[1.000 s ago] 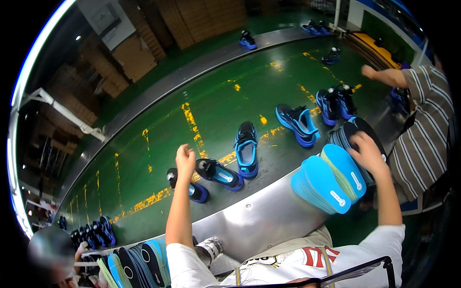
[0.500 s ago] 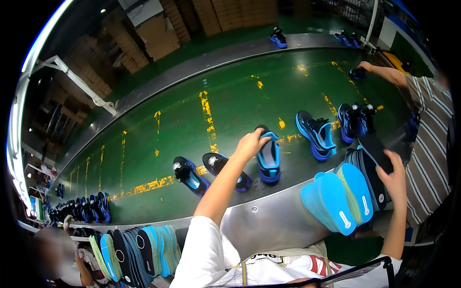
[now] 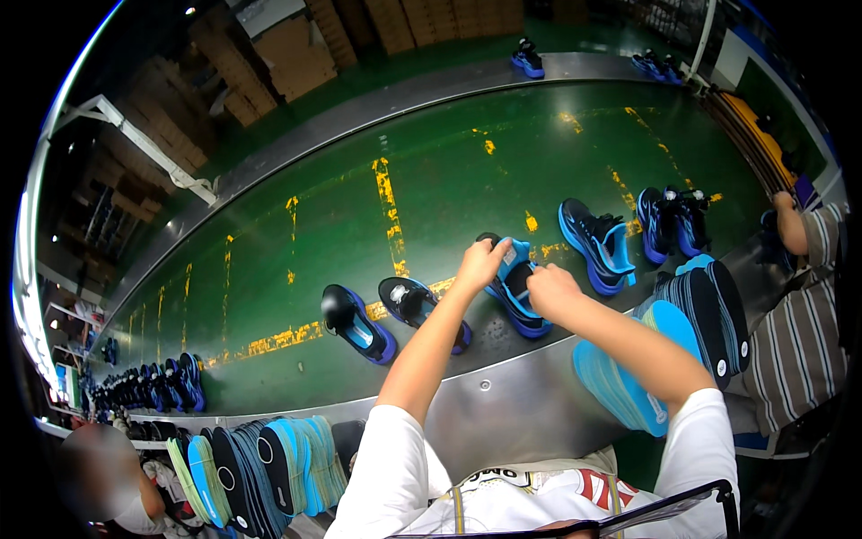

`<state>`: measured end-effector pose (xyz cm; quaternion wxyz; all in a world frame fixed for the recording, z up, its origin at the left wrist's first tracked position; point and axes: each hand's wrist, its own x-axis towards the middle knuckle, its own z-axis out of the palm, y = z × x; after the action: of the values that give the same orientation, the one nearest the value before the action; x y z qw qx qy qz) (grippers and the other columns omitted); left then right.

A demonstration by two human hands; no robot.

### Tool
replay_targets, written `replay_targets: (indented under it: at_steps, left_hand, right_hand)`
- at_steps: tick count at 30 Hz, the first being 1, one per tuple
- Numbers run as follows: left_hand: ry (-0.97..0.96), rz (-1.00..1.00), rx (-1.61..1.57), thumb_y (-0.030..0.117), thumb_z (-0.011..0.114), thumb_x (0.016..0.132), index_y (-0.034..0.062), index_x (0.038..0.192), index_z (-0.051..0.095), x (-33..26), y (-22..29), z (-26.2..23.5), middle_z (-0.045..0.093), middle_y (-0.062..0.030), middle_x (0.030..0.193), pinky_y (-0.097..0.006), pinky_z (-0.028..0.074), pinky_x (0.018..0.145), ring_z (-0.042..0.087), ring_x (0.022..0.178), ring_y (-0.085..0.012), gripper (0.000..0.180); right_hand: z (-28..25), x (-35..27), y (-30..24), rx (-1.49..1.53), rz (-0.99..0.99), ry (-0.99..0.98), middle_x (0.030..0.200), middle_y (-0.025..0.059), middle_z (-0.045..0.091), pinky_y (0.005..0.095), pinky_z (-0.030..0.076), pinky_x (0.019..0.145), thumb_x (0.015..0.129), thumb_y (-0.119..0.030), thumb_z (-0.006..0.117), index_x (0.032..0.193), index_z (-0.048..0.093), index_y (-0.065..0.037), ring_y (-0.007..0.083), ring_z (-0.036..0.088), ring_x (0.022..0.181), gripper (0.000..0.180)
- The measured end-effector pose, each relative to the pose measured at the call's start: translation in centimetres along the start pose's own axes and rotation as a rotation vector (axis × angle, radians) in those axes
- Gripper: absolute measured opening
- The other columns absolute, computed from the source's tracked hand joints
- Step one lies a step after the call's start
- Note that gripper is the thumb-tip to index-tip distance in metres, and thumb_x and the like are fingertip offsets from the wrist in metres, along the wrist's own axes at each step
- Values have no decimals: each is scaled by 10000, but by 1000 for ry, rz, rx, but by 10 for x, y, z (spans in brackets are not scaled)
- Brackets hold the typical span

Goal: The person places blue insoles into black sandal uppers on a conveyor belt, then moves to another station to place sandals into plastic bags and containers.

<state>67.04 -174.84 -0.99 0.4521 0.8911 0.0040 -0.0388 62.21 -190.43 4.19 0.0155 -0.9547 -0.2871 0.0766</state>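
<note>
A black and blue sneaker (image 3: 526, 324) stands on the green belt in front of me. My left hand (image 3: 483, 263) is closed on its tongue, pulling the opening wide. My right hand (image 3: 555, 293) grips a black insole (image 3: 518, 280), which sits partly inside the shoe; my fingers hide its heel end. Left of it are two more sneakers, one (image 3: 359, 325) with its light blue inside showing and one (image 3: 413, 304) partly behind my left forearm. To the right, another sneaker (image 3: 593, 247) stands near a pair (image 3: 669, 225).
Stacks of blue insoles (image 3: 620, 377) and black insoles (image 3: 729, 310) lie on the metal ledge (image 3: 467, 422) at right. More insoles (image 3: 296, 467) stand at lower left. Many sneakers (image 3: 171, 384) line the belt's left end. A striped-shirted co-worker's hand (image 3: 790, 225) is at far right.
My right hand has moved left from the insole stacks to the sneaker, bringing the black insole into its opening. My left hand stays on the tongue. The co-worker's arm has drawn back right.
</note>
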Motion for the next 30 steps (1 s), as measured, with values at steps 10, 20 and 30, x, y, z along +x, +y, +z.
replay_targets:
  at_steps: [10, 20, 30]
  left_hand:
    - [52, 6, -114, 434, 454, 803, -31, 745, 509, -20, 5, -2, 543, -183, 662, -349, 400, 558, 537, 629, -258, 471]
    - [21, 31, -91, 414, 448, 801, -42, 743, 505, -13, -3, -1, 544, -194, 665, -348, 407, 567, 545, 644, -274, 463]
    - [37, 28, -135, 383, 442, 816, -42, 705, 472, -11, -7, 5, 520, -194, 640, -347, 397, 556, 524, 614, -264, 440]
  right_hand:
    - [-7, 5, -18, 153, 84, 80, 897, 181, 517, 371, 452, 739, 694, -213, 550, 830, 569, 3, 315, 520, 875, 256]
    - [-3, 38, 6, -62, -156, -409, 841, 179, 595, 362, 475, 698, 651, -121, 548, 778, 614, 10, 298, 580, 793, 194]
    - [29, 48, 7, -27, -194, -363, 892, 162, 559, 357, 438, 762, 705, -107, 481, 782, 609, -13, 282, 537, 859, 176]
